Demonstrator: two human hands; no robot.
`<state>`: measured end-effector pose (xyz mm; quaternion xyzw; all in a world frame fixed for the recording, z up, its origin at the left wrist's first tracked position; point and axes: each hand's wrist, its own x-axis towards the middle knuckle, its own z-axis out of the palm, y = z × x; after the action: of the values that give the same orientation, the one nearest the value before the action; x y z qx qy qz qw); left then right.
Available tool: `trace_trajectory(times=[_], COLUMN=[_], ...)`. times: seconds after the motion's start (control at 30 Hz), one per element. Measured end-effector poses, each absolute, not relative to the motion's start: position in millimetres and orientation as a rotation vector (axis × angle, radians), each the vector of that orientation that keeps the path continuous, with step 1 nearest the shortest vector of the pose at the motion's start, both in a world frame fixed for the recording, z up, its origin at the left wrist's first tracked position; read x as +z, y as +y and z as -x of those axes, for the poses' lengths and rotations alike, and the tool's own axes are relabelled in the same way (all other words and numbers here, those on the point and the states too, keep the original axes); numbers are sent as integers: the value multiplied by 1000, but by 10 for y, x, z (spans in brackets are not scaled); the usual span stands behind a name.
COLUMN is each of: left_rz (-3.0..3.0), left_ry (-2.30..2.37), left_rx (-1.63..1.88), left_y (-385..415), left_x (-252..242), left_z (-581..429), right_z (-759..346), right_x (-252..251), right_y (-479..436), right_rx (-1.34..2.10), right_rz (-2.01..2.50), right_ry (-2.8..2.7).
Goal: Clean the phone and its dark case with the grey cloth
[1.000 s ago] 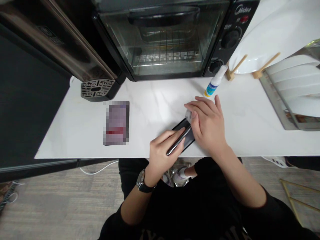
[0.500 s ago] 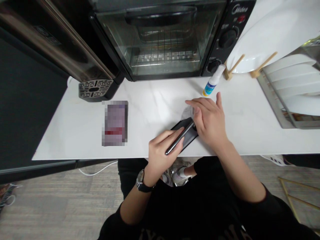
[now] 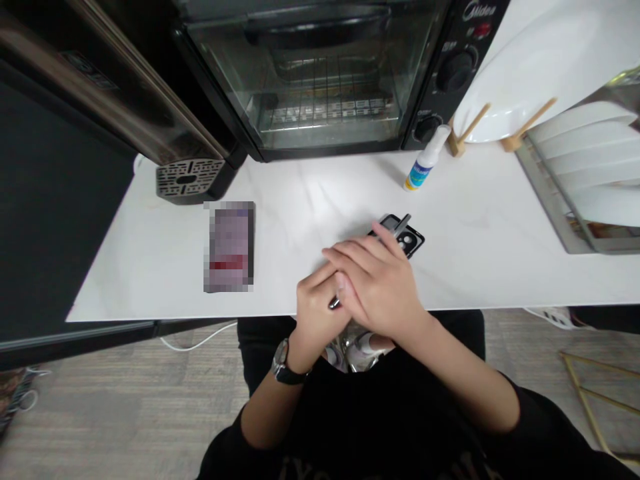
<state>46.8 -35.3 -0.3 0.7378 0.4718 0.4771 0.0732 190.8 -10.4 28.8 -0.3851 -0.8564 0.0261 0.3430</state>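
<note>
My left hand (image 3: 320, 300) is closed around a dark smartphone (image 3: 403, 225), which stands on edge at a slant above the counter. Only its far edge and its lower corner show. Over it lies my right hand (image 3: 380, 283), folded across the phone, its thumb on the near side and its fingers on the far side, overlapping my left hand. The pale thin cloth seen under these fingers earlier is hidden now. Beneath the phone is a flat black piece with round camera openings, like a phone case (image 3: 415, 241); my hands cover most of it.
On the white counter (image 3: 285, 267) a spray bottle (image 3: 421, 167) stands beyond my hands. At the left lies a blurred-out rectangular object (image 3: 229, 247). Behind are a toaster oven (image 3: 325, 87) and a machine with a drip tray (image 3: 187, 180). White dishes (image 3: 585, 147) stand in racks on the right.
My right hand has slid along the phone toward me and to the left, onto my left hand. The camera end of the black piece has come into view. My left hand stays put.
</note>
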Motion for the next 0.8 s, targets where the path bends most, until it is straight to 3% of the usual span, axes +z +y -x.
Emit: trace_trajectory(times=[0.23,0.53,0.8], left_rz=[-2133,-2202,-2135], left_ry=[1369,1427,1371], left_rx=[1327,1513,1334], left_y=[-390,-340,-388], left_x=[68,5,45], left_z=[-531,-453,-517], right_z=[-2356,-1698,-2353], right_x=[294,332,262], right_y=[429,-321,422], right_rx=[92,110,123], right_rz=[1306,1008,1301], right_ry=[-2106,-2245,-2068])
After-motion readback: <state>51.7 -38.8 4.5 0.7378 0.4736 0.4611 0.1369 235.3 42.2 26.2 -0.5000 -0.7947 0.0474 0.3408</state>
